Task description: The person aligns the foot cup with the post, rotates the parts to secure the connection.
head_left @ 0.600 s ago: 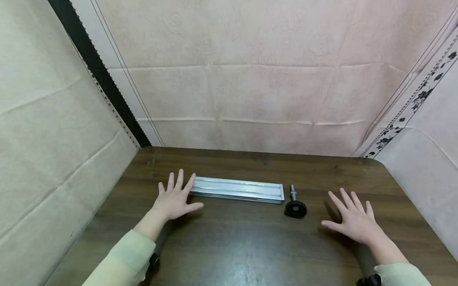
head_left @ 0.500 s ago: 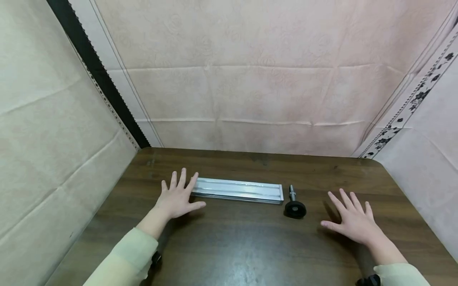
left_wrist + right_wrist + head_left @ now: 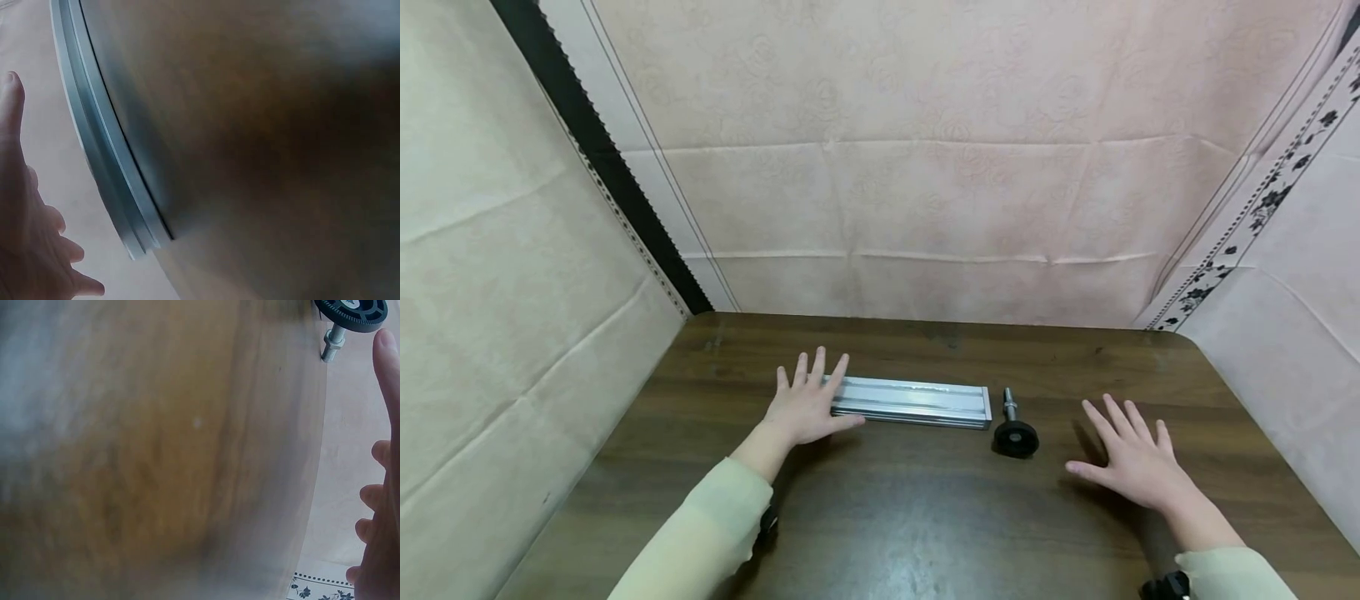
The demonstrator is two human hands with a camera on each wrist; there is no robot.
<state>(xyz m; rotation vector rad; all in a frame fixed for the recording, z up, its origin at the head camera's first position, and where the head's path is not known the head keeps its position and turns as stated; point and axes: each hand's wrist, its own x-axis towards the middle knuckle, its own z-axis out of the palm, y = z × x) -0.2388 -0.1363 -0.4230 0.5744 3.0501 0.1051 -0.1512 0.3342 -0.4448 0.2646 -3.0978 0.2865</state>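
Observation:
A silver aluminium profile bar [image 3: 917, 403] lies lengthwise on the wooden table. My left hand [image 3: 805, 408], fingers spread, hovers at its left end and overlaps that end in the head view. In the left wrist view the grooved bar [image 3: 103, 134] runs past the left hand [image 3: 31, 231], with a gap between them. Just right of the bar is a levelling foot [image 3: 1016, 437] with a round black base and a threaded metal stud carrying a nut. My right hand [image 3: 1138, 462] is held with fingers spread to the right of the foot, holding nothing. The foot's black base [image 3: 356, 311] shows near the right thumb.
The brown wooden table [image 3: 925, 517] has a rounded far edge. Pale patterned cloth [image 3: 887, 167] hangs behind it, with more cloth on the left [image 3: 512, 333] and right sides. A dark device sits at each wrist.
My left hand has moved right and slightly forward, covering more of the bar's left end. The right hand, bar and levelling foot look nearly unchanged, apart from a slight shift of the view.

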